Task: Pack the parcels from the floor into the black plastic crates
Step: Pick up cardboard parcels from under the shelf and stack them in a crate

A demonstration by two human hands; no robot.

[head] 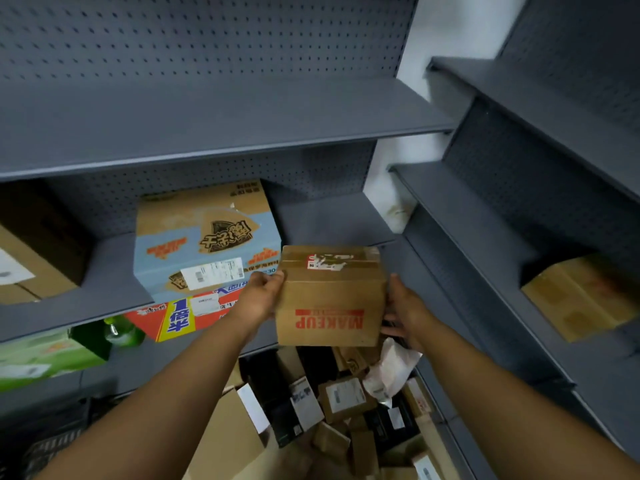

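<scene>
I have the brown cardboard box with the red MAKEUP print clamped between both palms: my left hand is pressed flat on its left side with the fingers curled round the far edge, and my right hand cups the right side with the fingers spread low toward the bottom corner. Each grip is closed on the box, one wall apiece, because it looks too wide to take safely in one hand, and squeezing from opposite sides keeps it level. The print reads upside down to me and the taped, labelled top faces up and away. I hold it out in front of me in mid-air, clear of everything, above the heap of small brown and black parcels on the floor between the shelving units. Just behind the box stands the blue and tan printed carton on the grey metal shelf, and the box touches neither. The black plastic crates show only as a dark lattice at my lower left, so I judge the next move is a swing leftward and down, keeping the box clear of the shelf edge.
</scene>
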